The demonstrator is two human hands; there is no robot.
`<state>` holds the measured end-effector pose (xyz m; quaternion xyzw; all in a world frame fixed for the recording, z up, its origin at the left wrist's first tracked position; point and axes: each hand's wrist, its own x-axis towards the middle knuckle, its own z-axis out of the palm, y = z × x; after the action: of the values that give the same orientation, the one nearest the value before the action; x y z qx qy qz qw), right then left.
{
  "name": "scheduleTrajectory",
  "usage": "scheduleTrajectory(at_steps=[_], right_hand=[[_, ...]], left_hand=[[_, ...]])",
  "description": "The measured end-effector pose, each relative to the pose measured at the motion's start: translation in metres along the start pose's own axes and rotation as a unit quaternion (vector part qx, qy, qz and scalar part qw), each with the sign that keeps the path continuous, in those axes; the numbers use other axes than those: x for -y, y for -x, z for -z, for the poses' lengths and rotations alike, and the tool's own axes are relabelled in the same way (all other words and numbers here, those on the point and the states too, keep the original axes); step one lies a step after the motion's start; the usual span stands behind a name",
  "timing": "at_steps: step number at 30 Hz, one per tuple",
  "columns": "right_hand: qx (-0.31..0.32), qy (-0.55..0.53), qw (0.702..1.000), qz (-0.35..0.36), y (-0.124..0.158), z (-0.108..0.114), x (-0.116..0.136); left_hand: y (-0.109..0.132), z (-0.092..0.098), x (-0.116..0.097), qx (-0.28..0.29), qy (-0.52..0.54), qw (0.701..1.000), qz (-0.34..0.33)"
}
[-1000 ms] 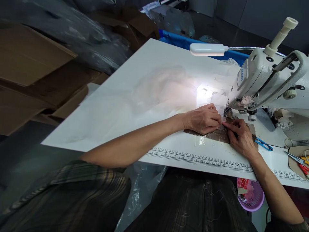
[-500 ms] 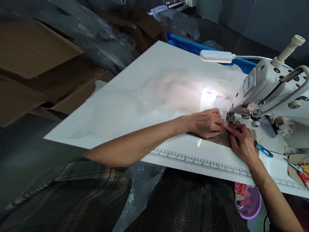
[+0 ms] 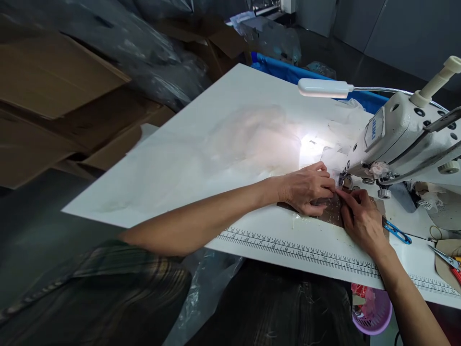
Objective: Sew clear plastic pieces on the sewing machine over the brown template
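Observation:
Sheer pale fabric (image 3: 248,137) lies in a loose heap on the white table and runs to the sewing machine (image 3: 391,127). My left hand (image 3: 309,189) is closed, its curled fingers gripping the fabric edge just left of the presser foot (image 3: 342,180). Close in front of the foot, my right hand (image 3: 362,218) has thumb and bent index finger closed at the same fabric edge, the index tip nearly meeting my left fingers. The bit of fabric between the fingertips is mostly hidden. Beneath both hands is a brownish plate (image 3: 330,216).
Blue thread snips (image 3: 398,233) lie right of my right hand, with scissors (image 3: 446,257) farther right. A ruler strip (image 3: 298,253) follows the front edge. The white lamp (image 3: 324,88) hangs over the table. A purple basket (image 3: 380,322) stands below; cardboard boxes (image 3: 65,72) are at left.
My left hand's lower fingers have shifted slightly and spread a little at the fabric edge. My right hand stays by the presser foot. The whole view has shifted slightly.

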<state>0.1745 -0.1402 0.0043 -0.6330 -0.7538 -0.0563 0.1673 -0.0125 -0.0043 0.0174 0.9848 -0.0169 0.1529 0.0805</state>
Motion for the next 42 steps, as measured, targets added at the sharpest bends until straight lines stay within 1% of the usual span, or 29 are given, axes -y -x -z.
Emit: scheduleTrajectory(at_steps=[6, 13, 20, 23, 25, 28, 31, 34, 36, 39, 42], right_hand=[[0.031, 0.039, 0.998, -0.034, -0.006, 0.0, 0.0], [0.018, 0.017, 1.0, -0.004, -0.004, 0.003, 0.001], [0.045, 0.023, 0.999, -0.014, -0.006, 0.0, 0.0], [0.05, -0.002, 0.999, -0.018, -0.006, 0.002, -0.002], [0.05, -0.05, 0.997, -0.021, -0.006, 0.007, -0.006], [0.053, -0.133, 0.988, -0.049, -0.007, 0.018, -0.015], [0.075, -0.19, 0.973, -0.104, -0.011, 0.027, -0.024], [0.086, -0.223, 0.957, -0.165, -0.017, 0.027, -0.029], [0.079, -0.224, 0.951, -0.198, -0.02, 0.023, -0.03], [0.071, -0.235, 0.945, -0.215, -0.018, 0.019, -0.03], [0.053, -0.255, 0.944, -0.2, -0.004, 0.017, -0.027]], left_hand=[[0.0, 0.002, -0.001, 0.013, -0.012, 0.999, 0.028], [-0.001, 0.002, -0.002, 0.023, -0.061, 0.997, 0.033], [-0.003, -0.002, 0.0, 0.043, -0.081, 0.994, 0.061], [-0.003, -0.003, 0.001, 0.045, -0.088, 0.993, 0.063], [-0.003, -0.003, 0.002, 0.043, -0.094, 0.993, 0.063], [-0.003, -0.004, 0.001, 0.042, -0.107, 0.991, 0.066], [-0.004, -0.005, 0.0, 0.043, -0.119, 0.989, 0.071], [-0.004, -0.005, 0.0, 0.047, -0.121, 0.989, 0.078], [-0.004, -0.004, -0.001, 0.048, -0.119, 0.988, 0.083], [-0.004, -0.004, -0.002, 0.045, -0.116, 0.988, 0.091], [-0.005, -0.003, -0.003, 0.05, -0.111, 0.987, 0.1]])
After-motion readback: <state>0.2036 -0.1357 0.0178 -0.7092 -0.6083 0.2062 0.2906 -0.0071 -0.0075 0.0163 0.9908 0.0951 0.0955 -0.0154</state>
